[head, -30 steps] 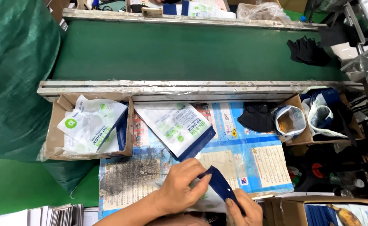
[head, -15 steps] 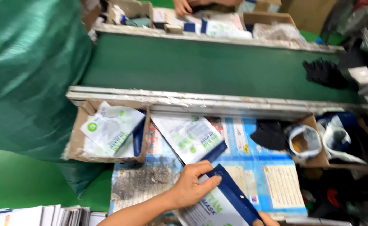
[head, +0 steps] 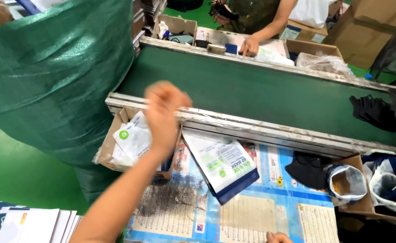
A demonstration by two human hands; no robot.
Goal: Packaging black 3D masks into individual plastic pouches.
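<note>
My left hand (head: 164, 112) is raised and motion-blurred over a brown cardboard box (head: 110, 146) of white packets (head: 130, 137) at the near rail of the belt. Its fingers are curled and nothing shows in them. Only the fingertips of my right hand (head: 276, 236) peek in at the bottom edge; what they hold is out of view. A white pouch with a dark blue edge (head: 222, 167) lies flat on the printed table cover (head: 252, 216), right of the box.
A green conveyor belt (head: 252, 94) runs across, with black fabric pieces (head: 374, 112) on its right. A big green sack (head: 58, 76) fills the left. Flat pouches (head: 22, 222) are stacked bottom left. A co-worker's hand (head: 250, 45) works beyond the belt. A black piece (head: 308, 170) and a rolled-down bag (head: 346, 182) sit right.
My left hand has left the blue-edged pouch near my body and swung up and left over the cardboard box. That pouch and most of my right hand have dropped out of view.
</note>
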